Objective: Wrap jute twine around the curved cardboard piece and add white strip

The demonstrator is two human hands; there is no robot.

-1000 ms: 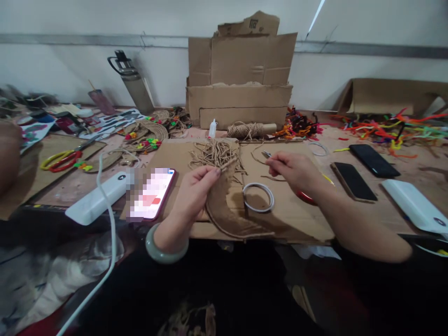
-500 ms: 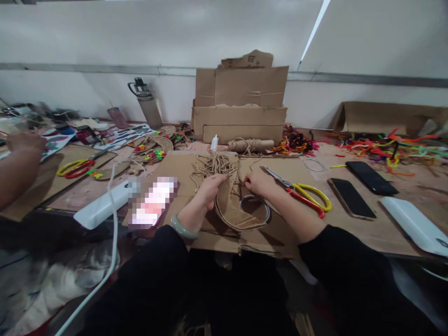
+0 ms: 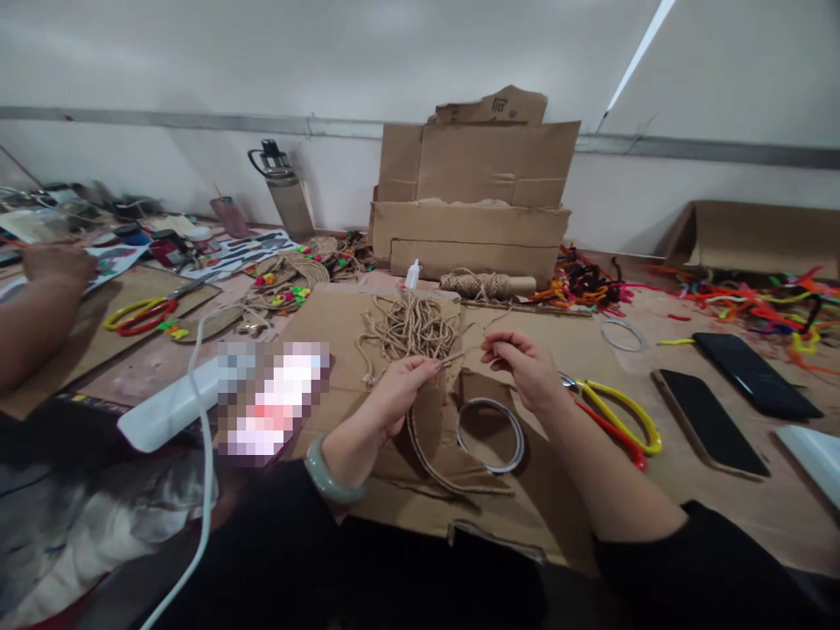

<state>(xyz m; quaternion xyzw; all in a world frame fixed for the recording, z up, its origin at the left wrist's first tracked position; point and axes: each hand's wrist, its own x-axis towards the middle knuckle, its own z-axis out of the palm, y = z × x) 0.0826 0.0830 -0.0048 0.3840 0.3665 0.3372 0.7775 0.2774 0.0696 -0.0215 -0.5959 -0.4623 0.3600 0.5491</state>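
My left hand (image 3: 400, 389) pinches a piece of jute twine (image 3: 452, 357) beside a tangled heap of twine (image 3: 412, 325). The fingers of my right hand (image 3: 521, 363) are closed on the other end of that strand, which stretches between both hands. Longer cords (image 3: 433, 477) hang from under my left hand and curve across the cardboard sheet (image 3: 394, 464). A grey-white ring (image 3: 518, 442) lies on the cardboard below my right hand. Scissors with yellow and red handles (image 3: 620, 411) rest beside my right forearm, which hides part of their blades.
A twine roll (image 3: 486, 284) and a glue bottle (image 3: 413, 274) stand before a cardboard box (image 3: 479, 232). Two dark phones (image 3: 712, 424) lie right, a lit phone (image 3: 279, 394) left. A white cable (image 3: 205, 472) crosses the left side. Another person's hand (image 3: 59, 267) is at far left.
My right hand has lifted and moved right, drawing the strand out between my hands. The ring now lies farther from my hands. My view has shifted slightly.
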